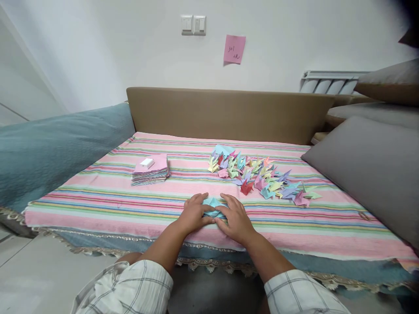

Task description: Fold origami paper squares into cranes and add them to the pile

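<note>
- Sofa [81, 220]: its front edge lies nearest the 2 hands.
- Paper cranes [258, 174]: between the blue paper and the back edge, rightward.
- Left hand [194, 213], right hand [236, 220]: fingers spread, thumbs converging over the paper.
- Blue paper [213, 203]: mid-front; likely light, thin, easily creased; best held by its 2 sides.

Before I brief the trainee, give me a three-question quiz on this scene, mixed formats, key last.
1. True or false: the square-paper stack with a pink top sheet lies left of the multicoloured folded paper birds.
2. The left hand and right hand touch a piece of paper. Its colour? A) red B) light blue C) yellow
3. Fill in: a small, boxy ____ object rests on the stack.

Key: 1 true; 2 B; 3 white
</note>
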{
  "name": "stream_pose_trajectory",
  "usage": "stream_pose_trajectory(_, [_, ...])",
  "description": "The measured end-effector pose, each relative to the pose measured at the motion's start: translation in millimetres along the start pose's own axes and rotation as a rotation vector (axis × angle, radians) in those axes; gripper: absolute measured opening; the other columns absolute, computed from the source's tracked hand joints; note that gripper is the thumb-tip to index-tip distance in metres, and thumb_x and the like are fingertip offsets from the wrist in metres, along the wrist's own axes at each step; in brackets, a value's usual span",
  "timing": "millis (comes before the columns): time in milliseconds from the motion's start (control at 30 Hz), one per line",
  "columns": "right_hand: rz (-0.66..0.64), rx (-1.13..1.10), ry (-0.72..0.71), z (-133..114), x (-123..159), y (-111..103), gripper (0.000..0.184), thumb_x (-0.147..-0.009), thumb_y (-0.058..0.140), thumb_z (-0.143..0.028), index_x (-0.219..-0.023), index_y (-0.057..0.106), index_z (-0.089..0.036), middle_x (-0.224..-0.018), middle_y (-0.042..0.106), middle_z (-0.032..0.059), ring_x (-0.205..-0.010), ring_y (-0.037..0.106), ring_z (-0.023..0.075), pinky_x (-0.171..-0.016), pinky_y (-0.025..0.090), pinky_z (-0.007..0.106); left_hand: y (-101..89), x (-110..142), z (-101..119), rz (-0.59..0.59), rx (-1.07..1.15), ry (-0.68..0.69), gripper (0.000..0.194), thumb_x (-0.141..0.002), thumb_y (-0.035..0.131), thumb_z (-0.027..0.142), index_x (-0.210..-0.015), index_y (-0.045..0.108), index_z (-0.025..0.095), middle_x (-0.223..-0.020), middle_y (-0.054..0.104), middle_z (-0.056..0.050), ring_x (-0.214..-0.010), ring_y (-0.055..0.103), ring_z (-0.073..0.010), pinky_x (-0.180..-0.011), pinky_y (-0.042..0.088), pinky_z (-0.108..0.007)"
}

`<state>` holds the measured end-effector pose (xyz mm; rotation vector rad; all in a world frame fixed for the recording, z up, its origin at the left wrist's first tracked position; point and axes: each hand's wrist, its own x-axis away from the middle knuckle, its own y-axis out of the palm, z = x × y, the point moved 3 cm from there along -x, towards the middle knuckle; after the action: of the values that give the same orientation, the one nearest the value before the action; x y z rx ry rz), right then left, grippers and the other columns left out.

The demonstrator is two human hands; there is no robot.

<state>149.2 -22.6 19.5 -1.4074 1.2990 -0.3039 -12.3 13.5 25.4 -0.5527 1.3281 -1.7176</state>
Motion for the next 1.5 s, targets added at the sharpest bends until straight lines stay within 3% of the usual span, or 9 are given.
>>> stream_pose_trajectory(300, [0.006, 0.006, 0.005, 2, -1, 3, 0.021, -0.081, 0.054, -0.034, -0.093, 0.066, -0.021, -0.133, 0.044, 0.0112, -0.122, 0.037, 0.0275, -0.096, 0.033, 0.045, -9.2, -3, -7, 0.068, 0.032, 0.079, 0.053, -0.062, 0.068, 0.056, -0.102, 0.067, 0.021, -0.117, 0.061, -0.012, -0.109, 0.054, -0.0273, -0.094, 0.039, -0.039])
stream_pose_trajectory(633, [-0.007, -0.124, 0.039, 7, -3, 4, 0.019, -0.083, 0.051, -0.032, -0.085, 0.067, -0.021, -0.129, 0.046, 0.0109, -0.118, 0.04, 0.0249, -0.096, 0.035, 0.043, -13.4, -5, -6, -0.004, 0.043, 0.097, 0.029, -0.073, 0.062, 0.05, -0.078, 0.071, 0.023, -0.08, 0.07, -0.002, -0.081, 0.061, -0.0191, -0.074, 0.04, -0.027])
stream_pose_trajectory(867, [-0.032, -0.216, 0.075, 12, -3, 4, 0.019, -0.084, 0.052, -0.031, -0.082, 0.068, -0.02, -0.123, 0.05, 0.0107, -0.115, 0.044, 0.0233, -0.097, 0.036, 0.041, -12.5, -6, -7, -0.027, 0.011, 0.098, 0.023, -0.076, 0.061, 0.043, -0.07, 0.07, 0.022, -0.08, 0.07, -0.001, -0.076, 0.06, -0.0174, -0.067, 0.037, -0.026])
stream_pose_trajectory(1200, [-0.016, -0.263, 0.098, 19, -3, 3, 0.02, -0.084, 0.052, -0.031, -0.079, 0.068, -0.021, -0.123, 0.051, 0.0103, -0.117, 0.044, 0.0235, -0.097, 0.036, 0.041, -13.7, -6, -7, 0.017, 0.021, -0.017, 0.034, -0.074, 0.061, 0.05, -0.063, 0.062, 0.018, -0.068, 0.063, -0.001, -0.068, 0.055, -0.0149, -0.058, 0.033, -0.024])
stream_pose_trajectory(1500, [-0.035, -0.312, 0.133, 19, -4, -3, 0.016, -0.082, 0.054, -0.029, -0.08, 0.066, -0.02, -0.114, 0.058, 0.0095, -0.109, 0.051, 0.0215, -0.092, 0.039, 0.036, -13.7, -5, -6, 0.027, 0.018, -0.017, 0.033, -0.072, 0.062, 0.049, -0.062, 0.061, 0.018, -0.067, 0.063, -0.002, -0.069, 0.055, -0.0162, -0.06, 0.034, -0.025])
